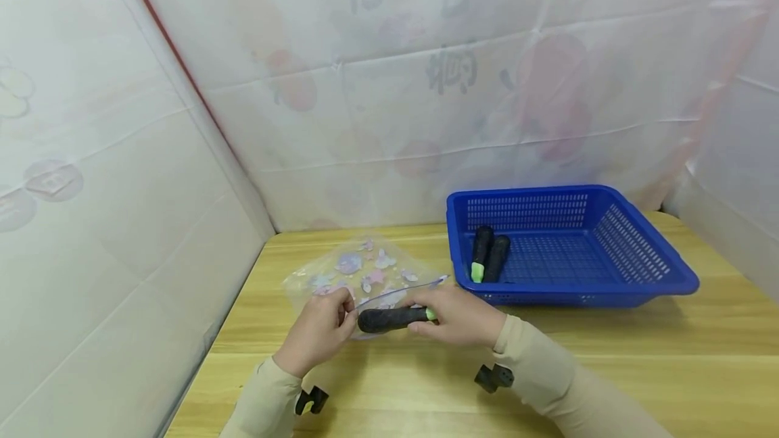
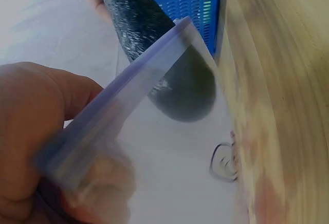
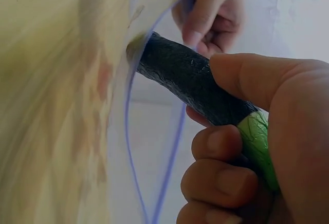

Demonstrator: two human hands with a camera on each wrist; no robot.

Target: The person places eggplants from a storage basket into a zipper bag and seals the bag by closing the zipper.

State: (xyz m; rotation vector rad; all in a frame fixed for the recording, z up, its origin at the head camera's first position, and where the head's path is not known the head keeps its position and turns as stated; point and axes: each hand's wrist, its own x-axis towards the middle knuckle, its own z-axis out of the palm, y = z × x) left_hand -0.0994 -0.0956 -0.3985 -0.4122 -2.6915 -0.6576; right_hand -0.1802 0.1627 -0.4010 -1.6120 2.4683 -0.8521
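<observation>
A dark eggplant (image 1: 386,320) with a bright green stem end is gripped by my right hand (image 1: 460,315), thumb on one side and curled fingers on the other. Its rounded tip is inside the mouth of a clear zip bag (image 1: 331,264) printed with pastel flowers and stars. My left hand (image 1: 321,328) pinches the bag's purple zip edge (image 2: 97,111) at the left end of the opening. The right wrist view shows the two zip strips (image 3: 128,116) parted around the eggplant (image 3: 180,72). The rest of the bag lies flat on the table.
To the right stands a blue plastic basket (image 1: 608,287) with slotted walls. Two more eggplants, one (image 1: 482,245) beside the other (image 1: 497,259), lie at its left end. White printed cloth (image 1: 389,107) hangs behind the wooden table (image 1: 608,350) and at its sides.
</observation>
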